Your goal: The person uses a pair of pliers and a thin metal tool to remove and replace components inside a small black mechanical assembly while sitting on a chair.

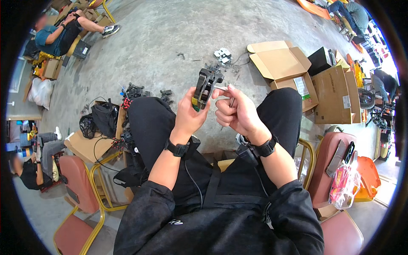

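Observation:
My left hand (pixel 190 112) grips a dark plastic-and-metal part (pixel 206 85) with some yellow and green at its lower end, held upright over the gap between my knees. Just right of it, my right hand (pixel 236 112) has its fingers closed around a thin silver tool (pixel 220 88), which looks like a hex key; its tip is at the part's right side, and I cannot tell whether it is inserted. Beyond my hands, small loose parts and a white-and-black piece (pixel 222 55) lie on the concrete floor (pixel 165 29).
An open cardboard box (pixel 276 57) and another carton (pixel 332 97) sit front right. Dark bags (pixel 108 119) and cables lie left. Pink-seated chairs (pixel 75 182) flank me, the right one holding a plastic bag (pixel 343 185). Other people (pixel 55 40) sit along the left and right edges.

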